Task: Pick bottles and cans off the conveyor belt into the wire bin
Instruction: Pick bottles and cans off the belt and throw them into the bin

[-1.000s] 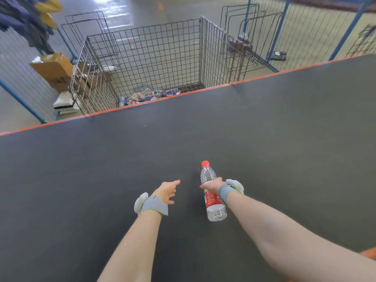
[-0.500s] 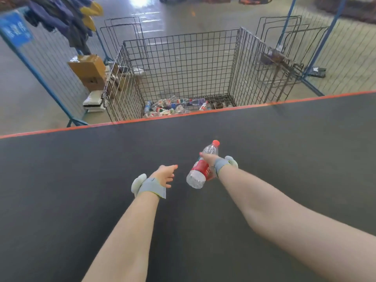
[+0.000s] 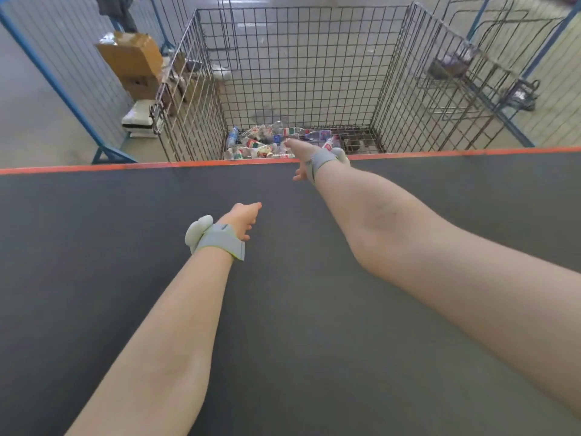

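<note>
- Since the frame half a second back, the red-labelled bottle has left my right hand (image 3: 303, 155), which now stretches out over the near rim of the wire bin (image 3: 195, 99), fingers spread apart and holding nothing.
- My left hand (image 3: 242, 218) hangs short of the bin, above the conveyor belt (image 3: 125, 278), fingers loosely curled around nothing.
- I judge the drop step is just done. The bottle is most likely among the heap of bottles (image 3: 261, 144) on the bin's floor, against its near wall, though I cannot pick it out from the others.
- Next comes another pick. The stretch of belt in front of the bin shows no bottle or can, so both hands need to come back from the bin and wait for one or reach along the belt.
- The bin is a thin dark wire grid, square and open-topped. The heap inside is clear, crumpled plastic with red, green and blue labels.
- The belt is matt dark grey rubber with an orange edge strip (image 3: 94, 167) on the bin side.
- Grey fabric wrist bands (image 3: 220, 243) carry pale rounded pods.
- A dented cardboard box (image 3: 132, 56) sits left of the bin.
</note>
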A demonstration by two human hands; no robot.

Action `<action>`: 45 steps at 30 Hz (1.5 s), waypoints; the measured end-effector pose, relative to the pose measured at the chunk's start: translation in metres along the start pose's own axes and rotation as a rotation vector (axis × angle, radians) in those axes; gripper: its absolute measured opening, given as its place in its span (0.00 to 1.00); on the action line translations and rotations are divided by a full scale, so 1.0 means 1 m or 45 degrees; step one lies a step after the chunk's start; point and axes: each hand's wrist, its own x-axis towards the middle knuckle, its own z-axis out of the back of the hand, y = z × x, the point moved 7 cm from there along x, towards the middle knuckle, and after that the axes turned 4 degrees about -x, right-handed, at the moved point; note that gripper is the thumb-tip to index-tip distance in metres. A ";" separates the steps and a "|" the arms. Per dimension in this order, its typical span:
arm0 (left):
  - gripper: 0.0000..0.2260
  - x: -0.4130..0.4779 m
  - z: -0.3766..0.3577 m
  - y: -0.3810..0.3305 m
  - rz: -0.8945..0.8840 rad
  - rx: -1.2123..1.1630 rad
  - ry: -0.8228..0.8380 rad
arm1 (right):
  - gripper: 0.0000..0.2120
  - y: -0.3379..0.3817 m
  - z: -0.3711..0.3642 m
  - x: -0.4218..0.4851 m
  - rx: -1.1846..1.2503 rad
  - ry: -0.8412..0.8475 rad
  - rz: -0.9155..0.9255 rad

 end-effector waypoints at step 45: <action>0.28 -0.264 -0.059 0.161 0.020 0.058 0.061 | 0.42 -0.221 0.080 -0.294 -0.988 -0.068 -0.130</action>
